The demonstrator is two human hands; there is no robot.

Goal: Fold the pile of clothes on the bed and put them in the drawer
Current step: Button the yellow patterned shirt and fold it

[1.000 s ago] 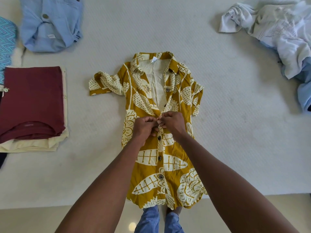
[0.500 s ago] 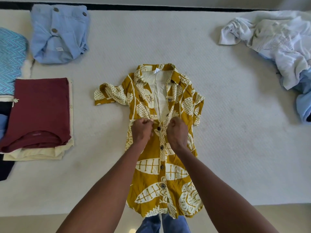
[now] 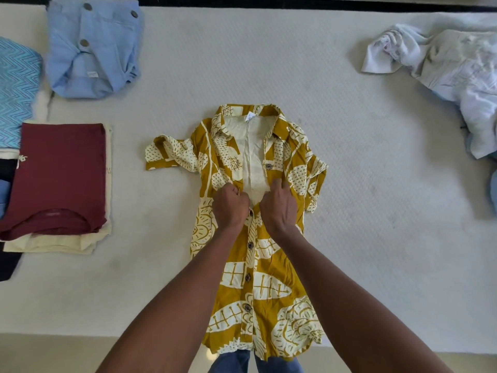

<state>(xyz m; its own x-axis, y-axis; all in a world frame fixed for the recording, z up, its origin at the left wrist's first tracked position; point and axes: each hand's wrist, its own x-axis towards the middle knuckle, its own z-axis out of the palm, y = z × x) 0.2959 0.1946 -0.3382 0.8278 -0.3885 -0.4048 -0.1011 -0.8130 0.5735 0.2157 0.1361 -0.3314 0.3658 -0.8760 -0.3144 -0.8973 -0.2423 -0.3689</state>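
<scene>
Here we note the mustard-and-cream leaf-print shirt (image 3: 258, 238) lying face up at the middle of the bed (image 3: 376, 238), collar away from us, hem hanging just over the near edge. Its lower front is buttoned along the placket; the upper front lies open, showing the pale inner lining. The left hand (image 3: 231, 205) has its fingers curled, pinching the left edge of the opening; the right hand (image 3: 278, 208) grips the right edge likewise, so both sets of fingers are clenched on cloth just above the topmost fastened button. One loose button (image 3: 269, 166) shows on the right placket above the hands. The shirt's left sleeve spreads out flat; the right sleeve is bunched against the body. To the left, well apart from the shirt, we record a folded maroon garment (image 3: 59, 179) stacked on a folded cream one (image 3: 53, 244), with dark cloth peeking from beneath at the frame edge. Beyond that, a blue zigzag-patterned piece (image 3: 16, 90) and a light-blue garment with large buttons (image 3: 91, 49), loosely folded. At the far right sits a crumpled heap of white clothes (image 3: 443, 65), unfolded, with pale blue cloth at its lower edge. Nothing lies between the hands and the shirt; our own forearms cover part of its lower front. The bed surface is an off-white quilted cover; a dark strip runs along its far edge, and beige floor (image 3: 53, 354) shows below the near edge, with blue trouser legs (image 3: 234, 362) visible there.
</scene>
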